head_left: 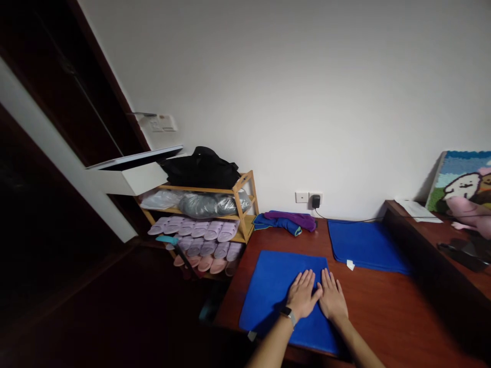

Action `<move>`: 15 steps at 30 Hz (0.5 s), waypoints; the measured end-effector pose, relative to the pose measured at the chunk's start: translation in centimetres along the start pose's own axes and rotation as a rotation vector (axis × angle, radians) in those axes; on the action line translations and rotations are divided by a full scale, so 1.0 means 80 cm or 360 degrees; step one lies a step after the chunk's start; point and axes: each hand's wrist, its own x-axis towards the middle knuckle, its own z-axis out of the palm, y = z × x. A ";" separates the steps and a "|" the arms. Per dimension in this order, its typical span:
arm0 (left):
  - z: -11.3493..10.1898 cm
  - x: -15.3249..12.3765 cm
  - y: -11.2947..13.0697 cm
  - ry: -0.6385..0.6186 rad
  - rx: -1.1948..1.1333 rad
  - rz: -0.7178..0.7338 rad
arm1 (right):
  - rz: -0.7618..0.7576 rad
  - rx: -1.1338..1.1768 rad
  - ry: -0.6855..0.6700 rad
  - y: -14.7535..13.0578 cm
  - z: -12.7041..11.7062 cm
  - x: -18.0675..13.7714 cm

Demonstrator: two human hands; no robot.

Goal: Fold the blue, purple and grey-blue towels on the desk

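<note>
A blue cloth lies spread flat on the reddish-brown wooden table, with a small white tag at its near left corner. My left hand, with a watch on the wrist, presses flat on the right part of this cloth. Beside it my right hand lies flat over the cloth's right edge, fingers stretched forward. The two thumbs nearly meet. Neither hand grips anything. Farther back on the right lies a second blue cloth, flat, with a white tag at its near edge.
Crumpled blue and purple cloths lie against the wall. A black plug sits in the socket, its cable running right. On the left stands a wooden rack with slippers and a black bag. A pink plush toy rests on the raised right surface.
</note>
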 end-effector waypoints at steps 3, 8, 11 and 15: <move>-0.014 -0.022 -0.061 0.0027 0.0065 -0.0183 | 0.0094 0.0038 0.0022 -0.003 0.000 0.002; -0.057 -0.067 -0.172 0.0068 0.0171 -0.0601 | 0.0121 0.0057 -0.0007 -0.004 -0.001 0.003; -0.064 -0.083 -0.200 0.0123 0.0192 -0.0691 | 0.0133 0.0080 -0.0005 -0.004 0.001 0.004; -0.056 -0.087 -0.203 0.0167 0.0198 -0.0693 | 0.0161 0.0104 -0.0060 -0.005 -0.002 0.013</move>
